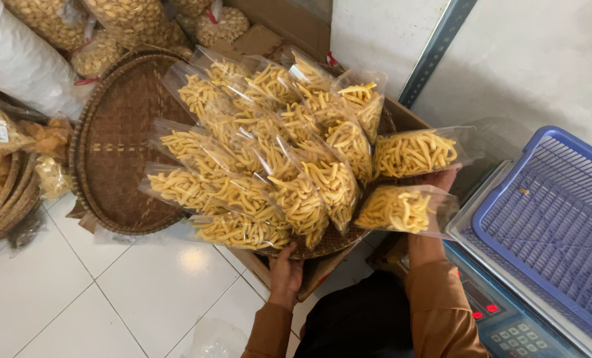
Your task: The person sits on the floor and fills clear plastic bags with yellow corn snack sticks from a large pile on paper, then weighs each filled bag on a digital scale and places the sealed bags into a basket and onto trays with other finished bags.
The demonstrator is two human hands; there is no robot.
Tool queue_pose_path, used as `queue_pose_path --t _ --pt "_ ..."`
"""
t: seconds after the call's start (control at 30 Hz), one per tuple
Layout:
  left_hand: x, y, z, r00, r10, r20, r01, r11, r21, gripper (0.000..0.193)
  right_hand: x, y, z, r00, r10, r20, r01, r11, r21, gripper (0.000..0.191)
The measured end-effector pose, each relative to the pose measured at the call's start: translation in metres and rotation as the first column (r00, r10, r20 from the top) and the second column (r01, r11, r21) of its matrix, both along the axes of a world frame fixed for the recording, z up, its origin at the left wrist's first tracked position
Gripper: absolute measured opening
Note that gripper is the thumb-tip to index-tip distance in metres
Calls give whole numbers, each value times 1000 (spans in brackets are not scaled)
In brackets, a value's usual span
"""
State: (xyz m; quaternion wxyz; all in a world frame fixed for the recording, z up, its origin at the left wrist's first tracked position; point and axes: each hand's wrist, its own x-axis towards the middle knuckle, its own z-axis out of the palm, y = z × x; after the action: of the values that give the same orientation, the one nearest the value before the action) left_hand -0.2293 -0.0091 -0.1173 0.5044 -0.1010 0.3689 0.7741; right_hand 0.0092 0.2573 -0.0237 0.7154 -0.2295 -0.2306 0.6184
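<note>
Seen from above, looking down past brown sleeves. Left hand (pixel 286 268) gripping the near rim of a round woven tray (pixel 329 244), thumb on top and fingers curled out of sight beneath the edge. Tray heaped with clear plastic bags of yellow stick snacks (pixel 269 159), overlapping in rows and fanned toward the upper right.

Right hand (pixel 437 180) mostly hidden between two more clear bags of the same yellow snacks, just beside the tray's right edge: an upper bag (pixel 416 152) and a lower bag (pixel 397 209). Fingers closed around the bags, only fingertips (pixel 445 178) showing between them; exact grip on each bag impossible to tell.

Behind the tray, an opened cardboard box (pixel 412 118). To the left, a second, larger round woven tray (pixel 120 142) propped tilted on the white tiled floor (pixel 64 292). Further left, stacked woven baskets (pixel 7 199) holding bagged snacks. At top left, big clear sacks of pale crackers (pixel 120 20). At right, a blue plastic basket (pixel 541 219) resting on a digital weighing scale (pixel 501 318) with a keypad.
</note>
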Motion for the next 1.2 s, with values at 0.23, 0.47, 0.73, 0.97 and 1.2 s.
queue_pose_path --t 0.23,0.47,0.73,0.97,1.2 --pt "0 0 -3 1000 5 -5 -5 1000 -22 42 -33 -17 5 577 -574 581 582 788 200 52" --pt "3 2 6 1000 -4 -11 4 1000 -7 48 -48 -83 89 801 -248 544 -67 867 494 54" --pt "5 5 3 1000 -9 29 9 1000 -14 54 -34 -160 117 311 -357 881 -122 904 410 49" --pt "6 7 0 1000 -10 1 10 1000 -4 52 -52 -73 110 376 -166 912 -276 919 281 48" --pt "4 10 3 1000 -17 17 18 1000 -25 51 -41 -83 87 731 -199 652 -110 910 401 65"
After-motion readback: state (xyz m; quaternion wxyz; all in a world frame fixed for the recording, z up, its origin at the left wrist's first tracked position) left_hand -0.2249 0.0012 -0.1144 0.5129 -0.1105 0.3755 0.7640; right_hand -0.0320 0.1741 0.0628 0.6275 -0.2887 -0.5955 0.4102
